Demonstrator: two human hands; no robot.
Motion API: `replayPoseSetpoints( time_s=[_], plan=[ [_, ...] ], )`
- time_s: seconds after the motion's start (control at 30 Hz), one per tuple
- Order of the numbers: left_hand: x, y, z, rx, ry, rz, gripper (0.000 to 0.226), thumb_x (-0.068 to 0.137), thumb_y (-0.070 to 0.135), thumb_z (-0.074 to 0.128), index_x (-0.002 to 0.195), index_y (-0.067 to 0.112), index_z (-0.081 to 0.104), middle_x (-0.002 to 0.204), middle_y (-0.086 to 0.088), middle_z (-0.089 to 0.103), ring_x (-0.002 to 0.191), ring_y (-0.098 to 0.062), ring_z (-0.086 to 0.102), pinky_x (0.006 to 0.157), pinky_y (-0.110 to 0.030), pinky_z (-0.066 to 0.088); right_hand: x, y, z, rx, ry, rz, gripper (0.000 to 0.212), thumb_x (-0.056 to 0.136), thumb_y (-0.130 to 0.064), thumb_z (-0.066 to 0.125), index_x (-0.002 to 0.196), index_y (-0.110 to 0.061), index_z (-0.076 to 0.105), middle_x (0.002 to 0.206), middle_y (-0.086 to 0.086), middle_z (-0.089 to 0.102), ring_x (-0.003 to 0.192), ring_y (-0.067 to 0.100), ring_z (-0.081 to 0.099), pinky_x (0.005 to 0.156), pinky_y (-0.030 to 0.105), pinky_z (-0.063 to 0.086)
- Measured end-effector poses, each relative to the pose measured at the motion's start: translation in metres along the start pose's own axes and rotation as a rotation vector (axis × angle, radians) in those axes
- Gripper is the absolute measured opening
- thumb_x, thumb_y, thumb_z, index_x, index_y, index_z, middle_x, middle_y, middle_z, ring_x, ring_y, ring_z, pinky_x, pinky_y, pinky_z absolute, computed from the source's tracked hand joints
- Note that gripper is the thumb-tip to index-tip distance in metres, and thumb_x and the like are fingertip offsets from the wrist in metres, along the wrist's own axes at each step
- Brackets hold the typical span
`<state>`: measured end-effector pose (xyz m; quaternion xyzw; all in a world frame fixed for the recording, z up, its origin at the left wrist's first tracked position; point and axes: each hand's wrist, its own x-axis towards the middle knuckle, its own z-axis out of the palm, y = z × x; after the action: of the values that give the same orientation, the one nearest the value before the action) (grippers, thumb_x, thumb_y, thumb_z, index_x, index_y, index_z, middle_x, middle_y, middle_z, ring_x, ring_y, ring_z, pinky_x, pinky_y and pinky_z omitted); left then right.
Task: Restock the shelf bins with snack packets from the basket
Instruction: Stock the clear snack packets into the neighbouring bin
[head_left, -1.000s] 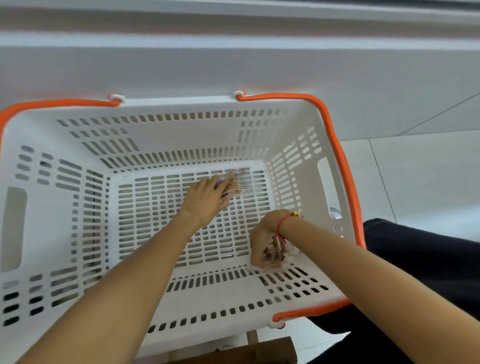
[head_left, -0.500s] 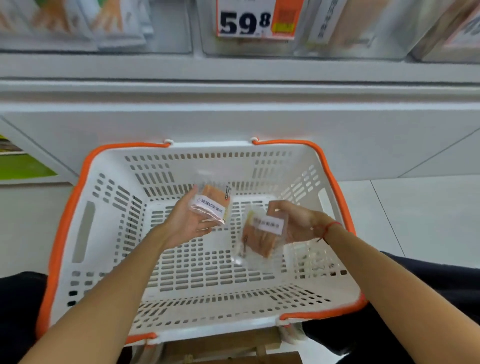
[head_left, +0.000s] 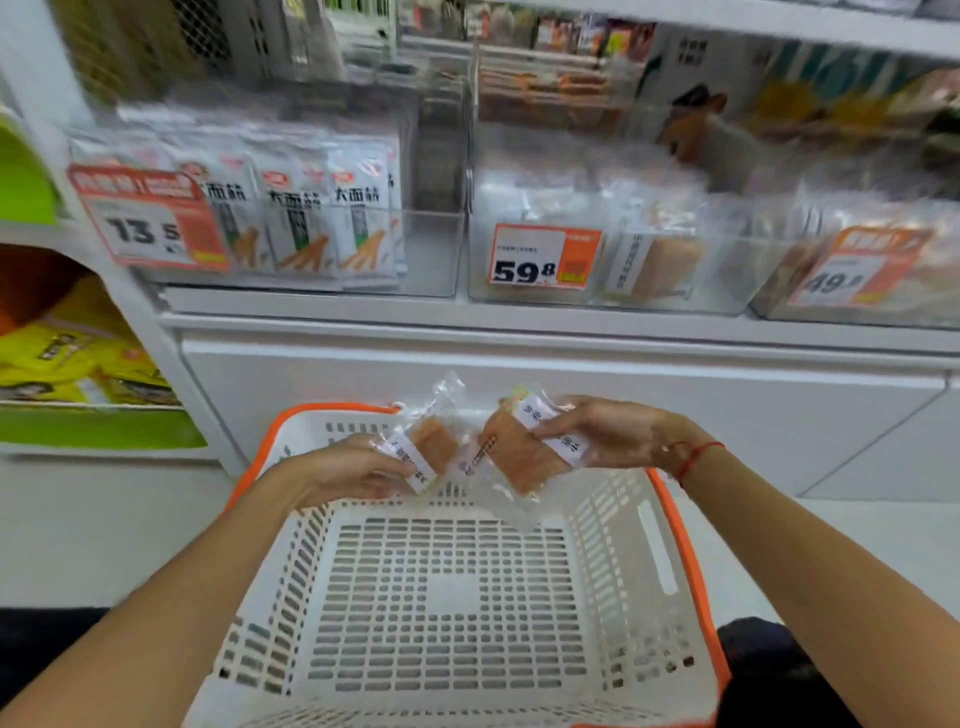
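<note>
My left hand (head_left: 343, 470) holds a small clear snack packet (head_left: 428, 441) with an orange slab and a white label. Over on the other side, my right hand (head_left: 608, 431) grips a larger clear packet (head_left: 519, 460) of the same kind. Both packets hang above the far end of the white basket with orange rim (head_left: 691, 561), whose slotted floor shows no packets. Above, on the shelf, a clear bin (head_left: 613, 249) tagged 59.8 holds similar packets.
Left of that bin stands a bin (head_left: 291, 218) of white packets tagged 13.5. A third bin (head_left: 857, 270) tagged 49.8 is at the right. Yellow and green goods (head_left: 67, 358) fill the shelf at far left. The white shelf base (head_left: 519, 384) rises behind the basket.
Both hands picked a packet off the basket floor and lifted them toward the shelf. My view tilted up from the basket to the shelf bins.
</note>
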<state>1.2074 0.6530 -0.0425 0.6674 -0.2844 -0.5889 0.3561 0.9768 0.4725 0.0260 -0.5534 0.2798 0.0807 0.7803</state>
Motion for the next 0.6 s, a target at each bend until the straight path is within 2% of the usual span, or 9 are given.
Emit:
replayPoseSetpoints(
  time_s=[0.07, 0.13, 0.17, 0.23, 0.27, 0.33, 0.43, 0.53, 0.6],
  plan=[
    [-0.007, 0.007, -0.004, 0.006, 0.095, 0.033, 0.016, 0.088, 0.021, 0.065, 0.101, 0.013, 0.065, 0.102, -0.003, 0.073, 0.093, -0.016, 0.069, 0.07, -0.022, 0.046, -0.004, -0.015, -0.002, -0.165, 0.006, 0.018, 0.029, 0.086, 0.013, 0.049, 0.107, -0.004, 0.059, 0.1, 0.015, 0.063, 0.087, 0.02, 0.064, 0.082, 0.031, 0.057],
    [-0.012, 0.012, -0.01, 0.024, 0.182, 0.096, 0.025, 0.086, 0.035, 0.066, 0.105, 0.02, 0.066, 0.102, 0.002, 0.072, 0.085, -0.007, 0.068, 0.073, -0.024, 0.044, -0.01, -0.029, 0.0, -0.279, 0.026, -0.006, 0.034, 0.084, 0.019, 0.047, 0.102, -0.006, 0.061, 0.096, 0.011, 0.063, 0.085, 0.017, 0.063, 0.077, 0.026, 0.057],
    [-0.016, 0.014, -0.011, 0.043, 0.201, 0.129, 0.029, 0.085, 0.041, 0.064, 0.108, 0.024, 0.065, 0.107, 0.006, 0.069, 0.088, -0.003, 0.065, 0.08, -0.025, 0.045, -0.014, -0.036, 0.004, -0.341, 0.025, -0.018, 0.035, 0.083, 0.019, 0.049, 0.101, -0.008, 0.062, 0.092, 0.007, 0.065, 0.083, 0.014, 0.064, 0.073, 0.024, 0.057],
    [-0.019, 0.02, -0.012, 0.042, 0.175, 0.151, 0.047, 0.084, 0.052, 0.06, 0.123, 0.027, 0.059, 0.124, 0.008, 0.06, 0.112, -0.009, 0.057, 0.1, -0.032, 0.042, -0.019, -0.05, 0.012, -0.525, 0.03, -0.023, 0.037, 0.083, 0.015, 0.058, 0.105, -0.014, 0.065, 0.085, -0.001, 0.068, 0.074, 0.006, 0.064, 0.065, 0.018, 0.053],
    [-0.021, 0.024, -0.009, 0.027, 0.132, 0.148, 0.05, 0.086, 0.053, 0.056, 0.127, 0.026, 0.056, 0.128, 0.005, 0.06, 0.119, -0.014, 0.055, 0.106, -0.036, 0.039, -0.02, -0.055, 0.018, -0.643, 0.041, -0.023, 0.038, 0.082, 0.011, 0.062, 0.108, -0.016, 0.065, 0.085, -0.002, 0.069, 0.071, 0.004, 0.064, 0.063, 0.016, 0.052],
    [-0.027, 0.037, 0.002, 0.024, 0.013, 0.174, 0.039, 0.095, 0.044, 0.046, 0.123, 0.022, 0.06, 0.122, 0.0, 0.065, 0.116, -0.019, 0.058, 0.107, -0.04, 0.038, -0.017, -0.064, 0.032, -0.884, 0.094, -0.06, 0.037, 0.079, 0.003, 0.071, 0.11, -0.016, 0.063, 0.086, 0.001, 0.069, 0.071, 0.008, 0.062, 0.065, 0.02, 0.052],
    [-0.033, 0.054, 0.022, -0.013, -0.084, 0.184, 0.038, 0.101, 0.033, 0.036, 0.124, 0.013, 0.059, 0.122, -0.005, 0.065, 0.116, -0.023, 0.059, 0.107, -0.043, 0.039, -0.005, -0.07, 0.052, -1.144, 0.194, -0.132, 0.038, 0.072, -0.009, 0.081, 0.101, -0.017, 0.058, 0.08, 0.002, 0.066, 0.064, 0.01, 0.057, 0.068, 0.023, 0.048],
    [-0.032, 0.063, 0.037, -0.044, -0.072, 0.2, 0.045, 0.1, 0.031, 0.028, 0.124, 0.008, 0.059, 0.121, -0.01, 0.065, 0.114, -0.031, 0.059, 0.105, -0.048, 0.04, 0.005, -0.071, 0.059, -1.248, 0.286, -0.3, 0.029, 0.069, -0.016, 0.084, 0.089, -0.02, 0.063, 0.09, -0.001, 0.067, 0.067, 0.004, 0.056, 0.065, 0.015, 0.045],
    [-0.031, 0.066, 0.043, -0.139, -0.092, 0.22, 0.05, 0.097, 0.034, 0.022, 0.118, 0.011, 0.061, 0.119, -0.012, 0.064, 0.109, -0.031, 0.058, 0.101, -0.047, 0.04, 0.01, -0.068, 0.06, -1.196, 0.327, -0.377, 0.026, 0.067, -0.017, 0.085, 0.087, -0.018, 0.067, 0.09, 0.001, 0.067, 0.068, 0.006, 0.056, 0.071, 0.022, 0.048]
  ],
)
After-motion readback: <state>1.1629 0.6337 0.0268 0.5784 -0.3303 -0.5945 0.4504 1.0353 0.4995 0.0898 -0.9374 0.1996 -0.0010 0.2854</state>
